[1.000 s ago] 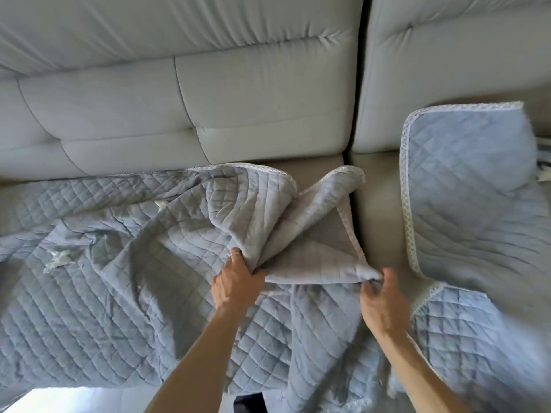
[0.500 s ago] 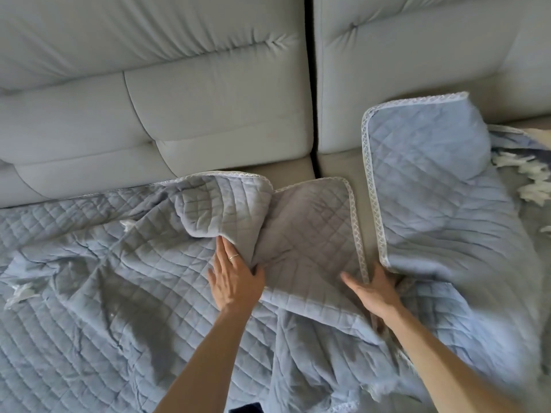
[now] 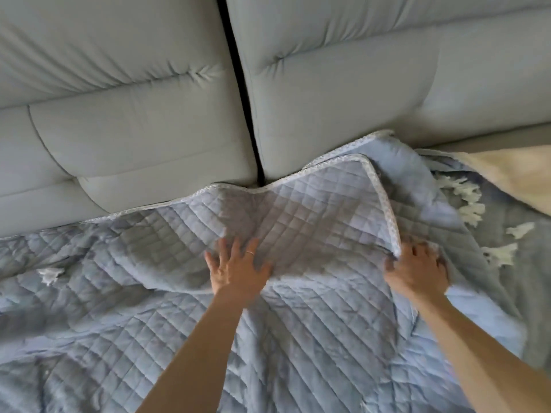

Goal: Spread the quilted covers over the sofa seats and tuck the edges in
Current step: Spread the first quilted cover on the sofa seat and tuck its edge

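Near centre: left hand (image 3: 238, 268), fingers splayed flat, pins quilted cover (image 3: 298, 338) for smoothing; right hand (image 3: 416, 268) clenched on its lace-trimmed edge (image 3: 384, 204), likely to draw it taut.

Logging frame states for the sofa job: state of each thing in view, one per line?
Left cover: spread over the seat, rumpled, back edge not tucked.
Right cover: bunched, overlapped by the left cover's corner.
Left hand: open, flat on the left cover.
Right hand: curled at the left cover's trimmed edge; grip unclear.
Fringed throw: crumpled on the right seat.
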